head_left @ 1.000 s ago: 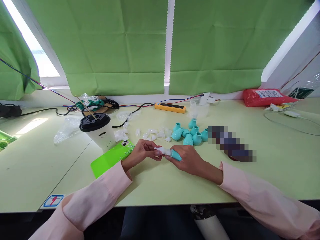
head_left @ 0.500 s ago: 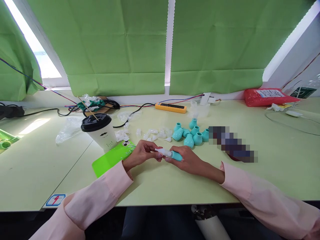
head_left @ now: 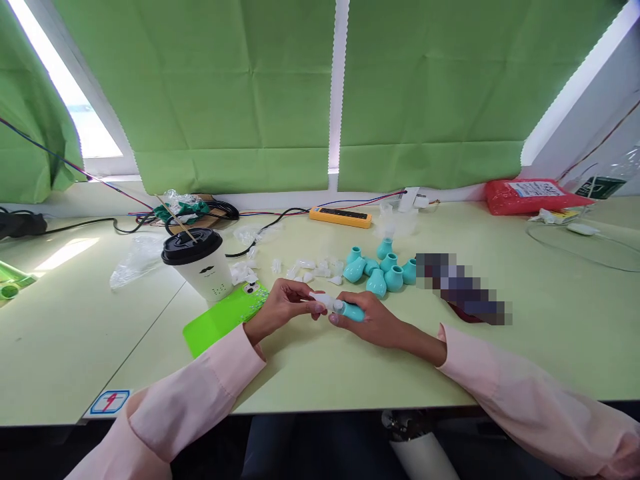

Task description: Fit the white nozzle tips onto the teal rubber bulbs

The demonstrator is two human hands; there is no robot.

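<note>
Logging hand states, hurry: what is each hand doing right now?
Left hand: closed in a pinch grip, holding a whitish plastic tip.
Right hand: closed, holding a turquoise bulb.

white tip (head_left: 319, 299) | drawn back from clear plug (head_left: 339, 306) in teal bulb (head_left: 354, 312)

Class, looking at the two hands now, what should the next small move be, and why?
Probably, the left hand should ease its white piece straight toward the teal bulb: the piece faces the bulb's narrow end, and the right hand grips the bulb. I can't tell whether they touch.
</note>
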